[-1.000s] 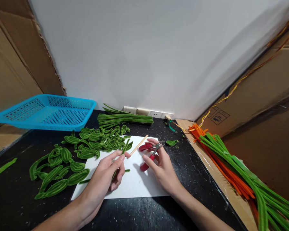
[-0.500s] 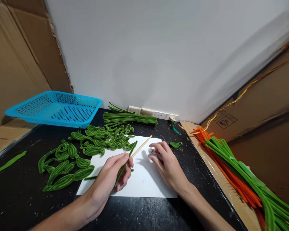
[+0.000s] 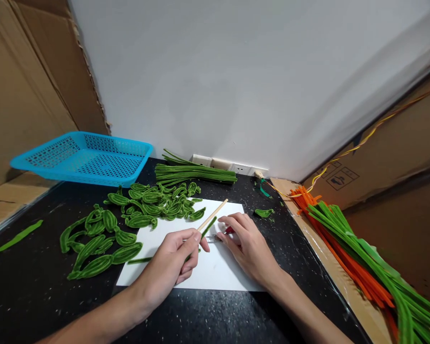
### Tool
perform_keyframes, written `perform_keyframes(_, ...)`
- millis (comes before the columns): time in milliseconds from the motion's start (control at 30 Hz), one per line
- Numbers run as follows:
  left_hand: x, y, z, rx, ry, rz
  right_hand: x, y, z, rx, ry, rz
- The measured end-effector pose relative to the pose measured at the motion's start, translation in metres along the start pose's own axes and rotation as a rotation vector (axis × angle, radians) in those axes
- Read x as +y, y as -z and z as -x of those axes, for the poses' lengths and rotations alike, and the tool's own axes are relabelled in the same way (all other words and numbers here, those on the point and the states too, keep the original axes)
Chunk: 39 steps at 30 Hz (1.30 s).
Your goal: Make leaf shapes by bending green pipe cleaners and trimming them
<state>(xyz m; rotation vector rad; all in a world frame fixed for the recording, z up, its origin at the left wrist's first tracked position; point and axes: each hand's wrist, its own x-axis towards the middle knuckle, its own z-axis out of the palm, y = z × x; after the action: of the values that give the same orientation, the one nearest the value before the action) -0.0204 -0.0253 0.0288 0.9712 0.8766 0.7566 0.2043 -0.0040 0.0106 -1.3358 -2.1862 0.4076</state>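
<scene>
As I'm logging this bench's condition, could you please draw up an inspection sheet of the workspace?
Surface: black table, pale-flecked; white sheet on it.
Job's things: green stem, red-handled tool, wooden stick, looped green pieces heaped at left, dark green bundle by the wall.
Clutter: lone green piece right of the sheet; flat green strip far left.
Hands: left hand grips the stem; right hand holds the tool, mostly hidden.
Cables: yellow cable along the right-side cardboard, running towards the sockets.
Surroundings: wall behind; blue basket and left-side cardboard; orange stems and light green stems at right.
</scene>
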Motion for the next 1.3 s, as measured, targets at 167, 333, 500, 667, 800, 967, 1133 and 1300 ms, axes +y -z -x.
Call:
perform_keyframes(167, -0.007, 0.002, 0.002, -0.063, -0.047, -0.143, -0.012, 0.010, 0.005, 0.090, -0.007, -0.294)
perform_keyframes(333, -0.005, -0.001, 0.009, -0.008, -0.106, -0.398, -0.023, 0.016, 0.007, 0.010, -0.003, -0.519)
perform_keyframes(500, 0.002, -0.004, 0.009, 0.035, -0.164, -0.487, -0.025, 0.015, 0.005, -0.020, -0.009, -0.518)
perform_keyframes(667, 0.003, -0.003, 0.009, 0.080, -0.215, -0.593, -0.022, 0.012, 0.006, 0.018, -0.044, -0.482)
perform_keyframes(800, 0.001, 0.001, 0.008, 0.078, -0.291, -0.703, -0.021, 0.011, 0.007, 0.065, -0.061, -0.494)
perform_keyframes(967, -0.001, 0.003, 0.008, 0.060, -0.363, -0.826, -0.022, 0.010, 0.006, 0.128, -0.049, -0.506)
perform_keyframes(1133, -0.002, 0.001, 0.010, 0.016, -0.341, -0.790, -0.019, 0.015, 0.004, 0.067, -0.063, -0.523)
perform_keyframes(1300, 0.001, 0.007, 0.007, 0.001, -0.364, -0.743, -0.011, 0.019, 0.002, -0.026, -0.001, -0.365)
